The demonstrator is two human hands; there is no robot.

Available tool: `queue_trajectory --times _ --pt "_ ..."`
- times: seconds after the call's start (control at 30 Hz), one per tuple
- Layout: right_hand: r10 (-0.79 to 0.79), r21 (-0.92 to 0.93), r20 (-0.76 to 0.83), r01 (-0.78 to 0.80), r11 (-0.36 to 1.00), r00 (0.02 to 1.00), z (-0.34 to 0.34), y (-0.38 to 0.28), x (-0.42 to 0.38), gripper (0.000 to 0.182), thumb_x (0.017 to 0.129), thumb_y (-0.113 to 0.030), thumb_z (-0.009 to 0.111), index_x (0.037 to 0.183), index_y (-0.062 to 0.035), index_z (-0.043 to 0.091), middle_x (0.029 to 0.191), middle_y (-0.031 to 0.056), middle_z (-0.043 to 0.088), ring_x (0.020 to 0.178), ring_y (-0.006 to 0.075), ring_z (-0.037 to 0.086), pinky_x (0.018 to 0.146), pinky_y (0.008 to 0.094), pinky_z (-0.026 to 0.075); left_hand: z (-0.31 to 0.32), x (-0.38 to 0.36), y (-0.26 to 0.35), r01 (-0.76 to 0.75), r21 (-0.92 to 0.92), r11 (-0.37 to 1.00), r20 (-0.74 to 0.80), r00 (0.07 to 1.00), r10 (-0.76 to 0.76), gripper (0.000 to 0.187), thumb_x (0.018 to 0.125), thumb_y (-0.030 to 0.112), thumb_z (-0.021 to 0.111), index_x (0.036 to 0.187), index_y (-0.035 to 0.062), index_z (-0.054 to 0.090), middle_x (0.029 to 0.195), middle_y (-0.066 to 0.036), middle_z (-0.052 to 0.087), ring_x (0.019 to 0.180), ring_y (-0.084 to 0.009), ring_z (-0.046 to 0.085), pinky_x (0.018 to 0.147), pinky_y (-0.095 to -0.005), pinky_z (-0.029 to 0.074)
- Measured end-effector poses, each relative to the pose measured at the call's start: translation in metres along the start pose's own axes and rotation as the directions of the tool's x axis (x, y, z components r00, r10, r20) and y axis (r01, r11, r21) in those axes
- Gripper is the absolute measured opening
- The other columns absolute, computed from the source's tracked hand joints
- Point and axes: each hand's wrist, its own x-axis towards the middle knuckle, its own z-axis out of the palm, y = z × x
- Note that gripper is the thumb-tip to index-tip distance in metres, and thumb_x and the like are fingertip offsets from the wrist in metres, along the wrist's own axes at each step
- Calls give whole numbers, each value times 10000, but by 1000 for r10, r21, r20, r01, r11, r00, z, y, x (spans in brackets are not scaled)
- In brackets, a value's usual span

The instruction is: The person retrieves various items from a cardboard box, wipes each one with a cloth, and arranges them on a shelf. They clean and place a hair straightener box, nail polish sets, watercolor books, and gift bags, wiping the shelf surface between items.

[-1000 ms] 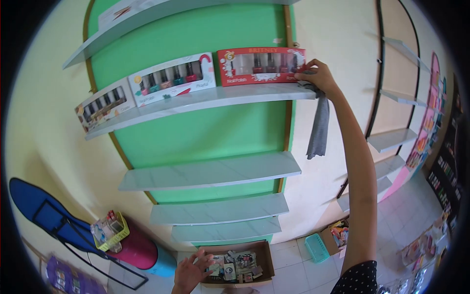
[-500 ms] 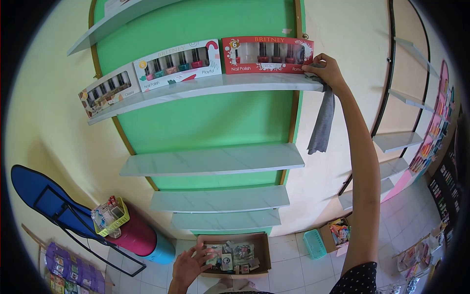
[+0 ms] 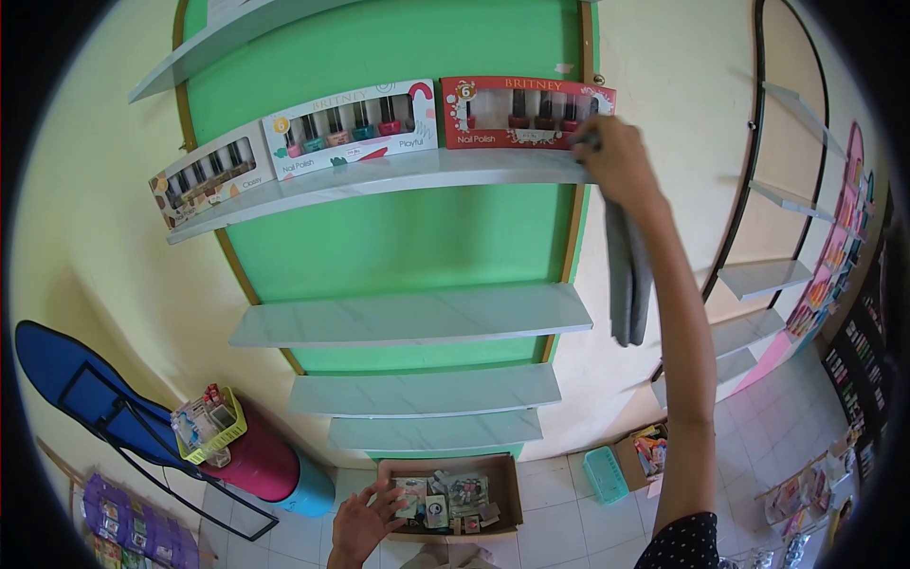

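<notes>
My right hand (image 3: 621, 163) is closed on a grey cloth (image 3: 627, 275) that hangs down past the right end of the upper shelf (image 3: 379, 186). Its fingers are right at the lower right corner of a red nail polish box (image 3: 526, 114). To the left on this shelf stand a white nail polish box (image 3: 349, 128) and a smaller beige nail polish box (image 3: 210, 173). Low in the view, my left hand (image 3: 365, 522) is held out with fingers apart and nothing in it, overlapping the left edge of a cardboard box (image 3: 507, 465) of small packets.
Lower marbled shelves (image 3: 412, 316) stick out from the green panel. At left, a yellow basket (image 3: 232, 438) sits on a red and blue drum (image 3: 270, 469) beside a blue ironing board (image 3: 57, 365). A turquoise basket (image 3: 605, 474) is on the floor at right.
My right hand has moved slightly left along the shelf end, and the cloth now hangs lower and longer. The left hand stays almost where it was.
</notes>
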Motion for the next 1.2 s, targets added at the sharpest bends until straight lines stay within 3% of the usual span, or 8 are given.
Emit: queue_trajectory --times 0.07,0.17,0.23,0.43,0.53,0.57,0.83,1.2 --pt "-184 -42 -70 181 983 980 13 -20 -11 126 670 -100 525 727 12 541 761 216 550 752 369 524 699 427 412 -1 4 3 -8 -26 1000 40 999 9 506 816 394 364 1199 64 349 1183 -210 393 1077 -334 403 853 -468 350" --pt "-120 45 88 117 992 989 15 -50 -10 167 673 -115 489 752 19 549 734 225 552 727 372 533 699 428 412 -8 6 5 -12 -16 1000 43 999 13 513 814 402 369 1198 63 352 1190 -209 387 1086 -325 399 856 -466 351" --pt "-66 29 287 60 998 956 18 -68 -4 293 685 -101 482 949 8 545 878 178 567 789 286 542 726 351 415 -9 8 7 -6 -24 1000 68 998 8 510 813 402 372 1197 66 356 1194 -205 386 1095 -317 393 863 -459 347" --pt "-317 390 419 147 909 851 52 -111 12 363 691 -99 493 1036 11 509 780 91 534 673 121 470 633 254 387 -22 6 20 -29 -128 991 137 989 47 453 837 348 360 1196 73 374 1206 -155 401 1093 -276 407 866 -392 362" --pt "-314 388 538 100 916 783 60 -152 17 383 695 -95 499 1065 1 492 777 91 528 676 123 461 641 256 388 -30 2 25 -30 -162 986 150 987 55 443 844 332 350 1198 66 368 1222 -151 386 1097 -267 405 868 -376 361" --pt "-335 367 498 156 917 800 62 -168 16 360 669 -81 477 1018 -1 513 839 182 553 736 266 541 698 324 411 -33 0 26 -27 -180 983 149 987 55 441 848 325 346 1201 61 361 1228 -150 380 1098 -263 404 868 -369 362" --pt "-476 378 448 322 868 757 117 -235 21 454 646 -142 530 1090 -64 480 1017 152 506 946 302 438 860 350 335 -67 -20 29 -121 -254 960 79 986 145 462 844 333 341 1212 54 330 1226 -168 371 1098 -259 404 875 -367 363" --pt "-669 420 241 546 725 703 188 -322 19 539 581 -90 593 1097 -33 451 1032 166 506 900 310 483 807 360 373 -93 -26 35 -188 -274 943 56 976 211 521 817 382 382 1217 55 323 1233 -179 352 1112 -272 386 884 -379 356"
